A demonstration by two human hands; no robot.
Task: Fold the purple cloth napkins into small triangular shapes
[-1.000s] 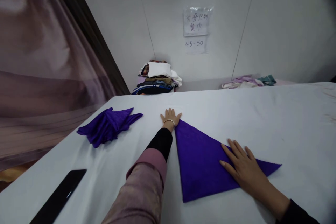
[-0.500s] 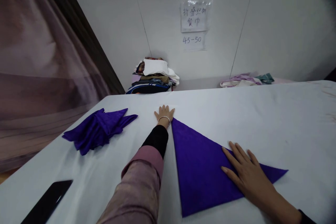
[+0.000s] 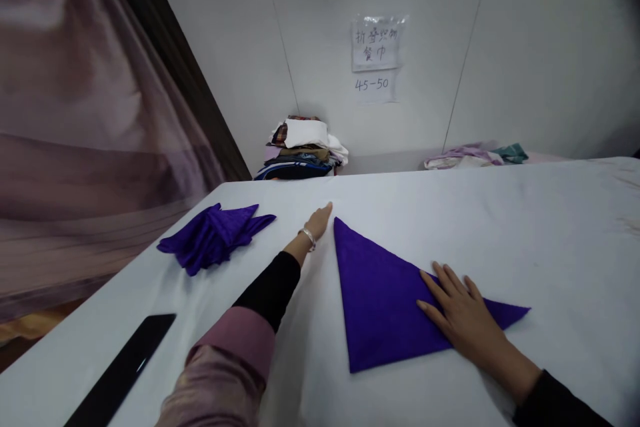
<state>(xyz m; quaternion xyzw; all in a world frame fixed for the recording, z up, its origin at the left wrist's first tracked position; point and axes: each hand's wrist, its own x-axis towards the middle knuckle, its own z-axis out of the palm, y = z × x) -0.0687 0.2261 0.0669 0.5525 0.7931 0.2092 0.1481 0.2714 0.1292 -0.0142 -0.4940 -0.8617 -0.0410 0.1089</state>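
A purple cloth napkin [image 3: 380, 293], folded into a triangle, lies flat on the white-covered table. My right hand [image 3: 463, 320] rests palm down on its right part, fingers spread, hiding a stretch of its upper and lower edges. Just left of the napkin's far corner is my left hand [image 3: 319, 221], turned edge-on, apart from the cloth, with its fingers stretched forward and partly hidden behind one another. A bracelet [image 3: 308, 239] circles that wrist. On the left of the table lies a bunched heap of purple cloth [image 3: 215, 237].
A black flat object [image 3: 123, 370] lies at the table's near left. Beyond the far edge are a stack of folded clothes [image 3: 305, 150] and loose fabrics [image 3: 465, 156]. Handwritten papers [image 3: 377, 47] hang on the wall; a curtain [image 3: 90, 133] hangs at left.
My left hand has come off the napkin's far corner and turned from spread flat to edge-on. The right hand stays on the napkin. The whole view has shifted slightly.
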